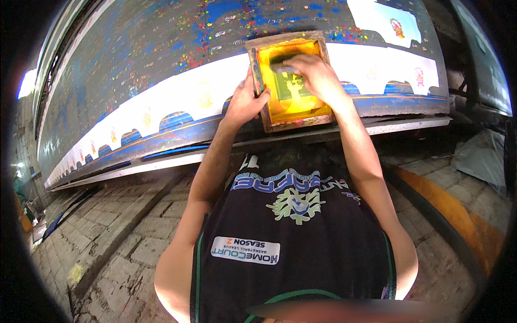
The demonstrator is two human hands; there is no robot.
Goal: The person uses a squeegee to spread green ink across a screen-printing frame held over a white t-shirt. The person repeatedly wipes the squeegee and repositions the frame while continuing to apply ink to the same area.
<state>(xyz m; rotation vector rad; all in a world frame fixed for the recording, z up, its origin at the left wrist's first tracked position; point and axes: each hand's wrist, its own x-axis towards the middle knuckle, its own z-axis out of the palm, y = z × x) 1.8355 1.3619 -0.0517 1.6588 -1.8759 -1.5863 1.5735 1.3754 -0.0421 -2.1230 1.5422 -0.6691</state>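
Note:
A wooden screen-printing frame (pixel 285 37) with bright yellow mesh (pixel 274 112) lies over white cut pieces (pixel 183 90) on a long paint-spotted table (pixel 145 40). My left hand (pixel 246 103) grips the frame's left side, thumb on its edge and fingers partly hidden behind it. Over the upper mesh, my right hand (pixel 319 76) is closed on a small dark squeegee (pixel 281 68), much of it hidden under the fingers. Pale green ink or a pale design (pixel 293 89) shows on the mesh below it.
The white pieces run in a row along the table's near edge, several bearing small coloured prints (pixel 146 116). Another printed white piece (pixel 385 24) lies at the far right. A pale rail (pixel 177 161) borders the table, above a brick floor (pixel 124 258). Grey sheeting (pixel 481 161) lies at right.

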